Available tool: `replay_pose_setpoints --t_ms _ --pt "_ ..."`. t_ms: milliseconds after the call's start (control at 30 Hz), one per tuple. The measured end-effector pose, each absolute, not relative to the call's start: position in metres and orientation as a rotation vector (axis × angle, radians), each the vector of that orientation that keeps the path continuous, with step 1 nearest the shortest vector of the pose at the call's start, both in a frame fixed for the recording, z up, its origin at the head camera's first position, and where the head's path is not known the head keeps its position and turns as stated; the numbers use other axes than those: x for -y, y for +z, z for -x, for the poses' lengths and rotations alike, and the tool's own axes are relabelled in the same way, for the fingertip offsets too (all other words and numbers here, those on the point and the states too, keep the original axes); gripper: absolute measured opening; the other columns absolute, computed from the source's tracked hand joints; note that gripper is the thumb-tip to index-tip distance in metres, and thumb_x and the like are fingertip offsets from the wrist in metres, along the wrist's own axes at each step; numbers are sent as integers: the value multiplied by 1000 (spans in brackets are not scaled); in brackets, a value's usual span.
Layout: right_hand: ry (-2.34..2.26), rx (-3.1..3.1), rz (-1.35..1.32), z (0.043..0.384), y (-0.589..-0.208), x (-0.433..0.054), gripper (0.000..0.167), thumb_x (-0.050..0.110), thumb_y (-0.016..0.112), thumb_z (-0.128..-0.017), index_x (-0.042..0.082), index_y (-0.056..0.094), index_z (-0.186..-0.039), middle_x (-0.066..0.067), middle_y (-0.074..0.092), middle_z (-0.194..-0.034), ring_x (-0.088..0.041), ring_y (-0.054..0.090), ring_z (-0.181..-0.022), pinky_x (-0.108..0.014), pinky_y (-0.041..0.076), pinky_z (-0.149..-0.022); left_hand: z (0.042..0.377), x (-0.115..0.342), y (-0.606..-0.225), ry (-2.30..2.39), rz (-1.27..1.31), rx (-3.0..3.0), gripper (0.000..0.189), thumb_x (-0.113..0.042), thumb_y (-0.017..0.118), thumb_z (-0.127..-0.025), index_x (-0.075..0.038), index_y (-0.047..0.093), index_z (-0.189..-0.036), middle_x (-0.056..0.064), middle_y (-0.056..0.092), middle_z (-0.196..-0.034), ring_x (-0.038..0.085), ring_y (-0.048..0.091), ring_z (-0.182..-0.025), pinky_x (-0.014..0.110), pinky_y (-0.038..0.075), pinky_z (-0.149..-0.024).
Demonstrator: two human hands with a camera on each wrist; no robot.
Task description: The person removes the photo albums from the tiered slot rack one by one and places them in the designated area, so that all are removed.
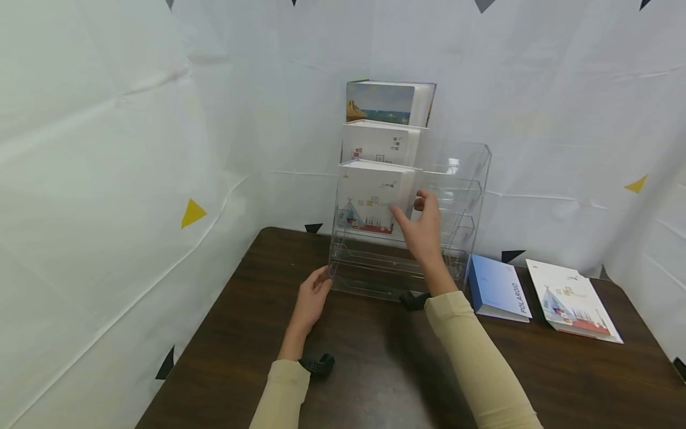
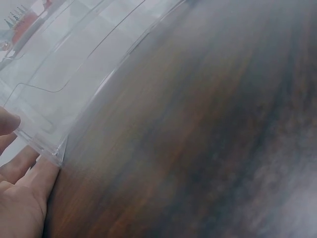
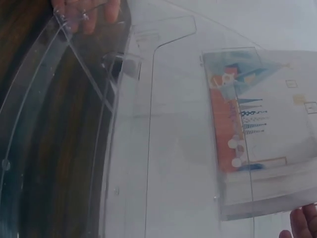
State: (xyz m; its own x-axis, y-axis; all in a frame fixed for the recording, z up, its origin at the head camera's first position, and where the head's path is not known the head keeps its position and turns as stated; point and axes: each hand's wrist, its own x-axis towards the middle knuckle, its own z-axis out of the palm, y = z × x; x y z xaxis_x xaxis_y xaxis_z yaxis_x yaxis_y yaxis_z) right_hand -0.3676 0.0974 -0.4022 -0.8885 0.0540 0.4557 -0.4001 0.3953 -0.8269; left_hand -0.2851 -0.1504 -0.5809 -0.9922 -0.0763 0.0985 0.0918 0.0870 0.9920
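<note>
A clear acrylic tiered rack (image 1: 375, 286) stands on the dark wooden table. My left hand (image 1: 313, 295) holds its lower left corner, fingers round the edge; the left wrist view shows the hand (image 2: 27, 186) at that corner. In the rack's left column sit a white album with a tent picture (image 1: 370, 193), another white album (image 1: 375, 143) above and a seaside-picture album (image 1: 380, 104) on top. My right hand (image 1: 423, 229) is at the lowest album's right side, thumb and fingers spread apart. In the right wrist view its fingertips (image 3: 302, 220) show just beyond that album's edge.
To the right of the rack lie a blue album marked POLAROID (image 1: 501, 289) and a white tent-picture album (image 1: 573, 301) flat on the table (image 1: 354, 381). White cloth (image 1: 563, 119) hangs behind and at the sides. The rack's right column (image 1: 455, 202) is see-through.
</note>
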Motion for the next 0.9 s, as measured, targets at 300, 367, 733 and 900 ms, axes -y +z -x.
replay_pose_setpoints --t_ms 300,367,733,900 --pt "1611 2340 -368 380 -398 -103 47 27 72 -106 -2 52 -136 -25 60 -131 -38 59 -120 -48 52 -99 287 150 -582 -2009 45 2217 49 -22 58 -114 -11 48 -161 20 52 -160 37 49 -153 55 41 -127" --pt "1636 2367 -405 381 -397 -105 49 28 70 -108 0 49 -142 -24 62 -135 -38 61 -124 -52 54 -102 287 149 -582 -2002 47 2216 49 -22 58 -114 -10 48 -161 20 52 -160 37 49 -152 55 40 -127" --pt "1759 2333 -454 384 -399 -107 53 31 70 -108 10 51 -152 -20 65 -147 -37 65 -130 -60 58 -103 286 151 -582 -2019 47 2214 52 -21 62 -112 -10 47 -161 19 50 -161 37 52 -150 54 47 -123" --pt "1768 2321 -471 384 -396 -109 53 32 70 -107 11 53 -153 -20 66 -145 -32 66 -126 -58 58 -103 287 149 -581 -2010 46 2204 49 -22 61 -113 -10 50 -159 19 51 -161 38 51 -151 55 46 -123"
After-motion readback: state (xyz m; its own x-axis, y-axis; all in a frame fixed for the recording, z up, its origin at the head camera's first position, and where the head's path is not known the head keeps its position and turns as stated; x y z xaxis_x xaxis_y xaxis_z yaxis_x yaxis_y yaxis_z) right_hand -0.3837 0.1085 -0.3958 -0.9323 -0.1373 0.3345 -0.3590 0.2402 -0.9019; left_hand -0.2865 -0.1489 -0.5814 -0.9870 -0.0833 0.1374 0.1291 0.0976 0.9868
